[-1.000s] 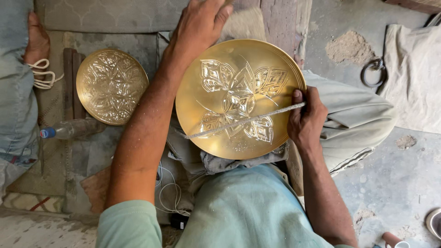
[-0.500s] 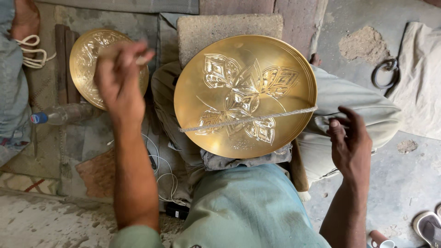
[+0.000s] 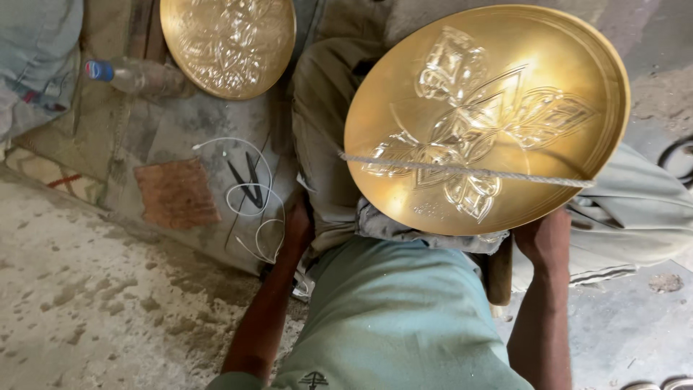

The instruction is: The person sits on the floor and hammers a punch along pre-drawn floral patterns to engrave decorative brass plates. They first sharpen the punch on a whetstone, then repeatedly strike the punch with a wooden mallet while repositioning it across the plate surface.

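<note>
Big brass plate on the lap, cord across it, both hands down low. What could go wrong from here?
1. The engraved brass plate rests tilted on the lap with only the cord across it; neither hand visibly grips it, so it might slide off.
2. The right hand sits under the rim and could get pinched.
3. The left hand is beside loose white wire, which may snag.

Your lap is filled by the large engraved brass plate (image 3: 491, 119); white cord (image 3: 249, 209) and black scissors (image 3: 247, 180) clutter the left floor; bare concrete floor (image 3: 86, 310) lies open beyond.
</note>
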